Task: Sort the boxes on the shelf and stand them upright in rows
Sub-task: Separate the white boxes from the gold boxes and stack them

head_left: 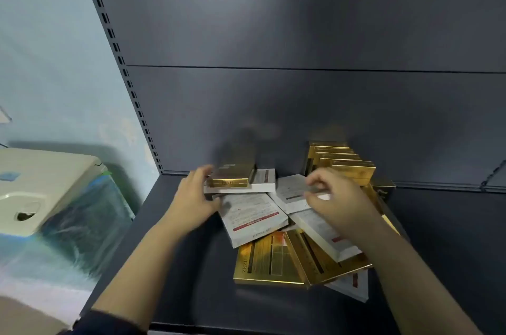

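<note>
Reaching over the dark matte metal shelf point(175, 266), the person has both hands in a loose pile of flat rectangular boxes near the middle of the shelf. The left hand point(194, 195) lies with straight, spread fingers against the left side of a shiny gold box point(232, 177), which rests on top of a white cardboard box point(262, 184) close to the back edge of the shelf. The right hand point(336, 203) has its fingers curled over the white boxes point(254, 214) in the pile; the picture is blurred there, so I cannot tell if it really grips one. These white boxes are flat, with small printed text and a red stripe, and they lie at different angles. Under them, toward the front edge, lie two gold foil boxes point(268, 260) with a mirror-like surface. At the back edge, to the right, a row of gold boxes point(342, 162) stands upright, one behind the other, against the smooth grey back panel point(273, 33). Beyond the left edge of the shelf stands a cream plastic thing point(41, 184) wrapped in clear film.
</note>
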